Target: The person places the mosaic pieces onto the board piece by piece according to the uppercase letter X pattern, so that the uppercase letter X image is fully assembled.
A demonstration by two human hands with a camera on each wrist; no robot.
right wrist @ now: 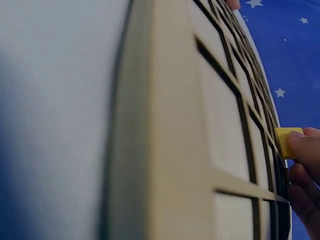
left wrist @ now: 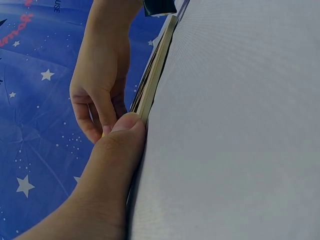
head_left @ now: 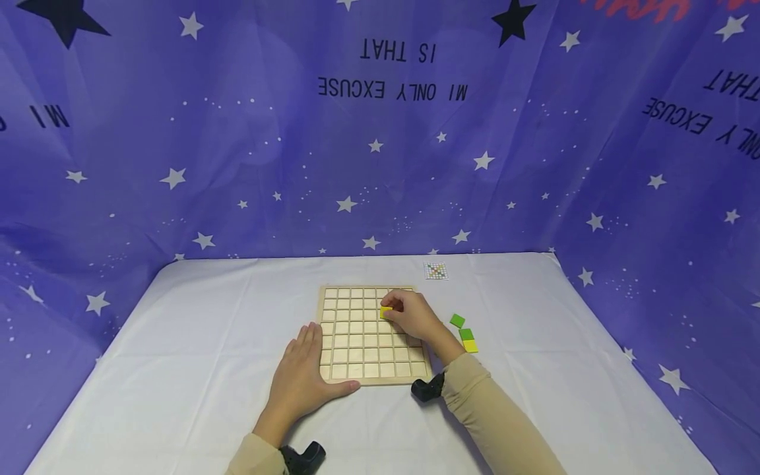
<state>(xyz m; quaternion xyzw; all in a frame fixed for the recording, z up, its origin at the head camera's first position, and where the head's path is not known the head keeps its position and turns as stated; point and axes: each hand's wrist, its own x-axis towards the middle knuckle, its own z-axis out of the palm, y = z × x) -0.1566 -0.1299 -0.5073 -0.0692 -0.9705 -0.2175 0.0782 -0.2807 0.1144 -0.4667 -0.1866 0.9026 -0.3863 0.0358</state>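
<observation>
A square wooden grid board (head_left: 348, 340) lies on the white table, its raised strips dividing it into many square cells. My right hand (head_left: 413, 316) pinches a yellow square tile (head_left: 385, 313) between thumb and fingers over the board's upper right part. In the right wrist view the yellow tile (right wrist: 286, 143) is tilted up at the grid; whether it touches a cell cannot be told. My left hand (head_left: 304, 369) lies with straight fingers along the board's left edge, and its thumb (left wrist: 127, 123) touches the near edge.
Right of the board lie two green tiles, one apart (head_left: 457, 320) and one (head_left: 466, 334) against a yellow tile (head_left: 470, 346). A small pattern card (head_left: 436, 271) with coloured squares lies behind the board. A purple star-printed curtain (head_left: 309, 165) hangs around the table (head_left: 196, 369).
</observation>
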